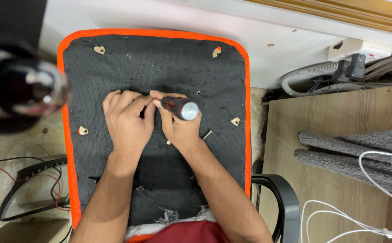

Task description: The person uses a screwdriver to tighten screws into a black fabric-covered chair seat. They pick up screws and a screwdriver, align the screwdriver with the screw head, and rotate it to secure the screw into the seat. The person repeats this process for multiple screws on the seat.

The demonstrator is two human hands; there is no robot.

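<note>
A chair seat pad (160,63) lies upside down before me, black fabric with an orange mesh rim and several small holes showing wood. My right hand (180,128) grips a screwdriver (180,107) with a dark red-and-black handle and a silver end cap, tip pointed down at the middle of the pad. My left hand (126,119) rests fingers-down on the fabric right beside the tip, touching the right hand. What lies under the fingertips is hidden. A loose screw (207,134) lies on the fabric just right of my right wrist.
A blurred dark round object (20,85) sits close to the camera at the left. A black chair armrest (281,198) stands at the lower right beside a wooden board (340,180) with grey rolls, white cables and a wall socket. Another black armrest and wires lie at the lower left.
</note>
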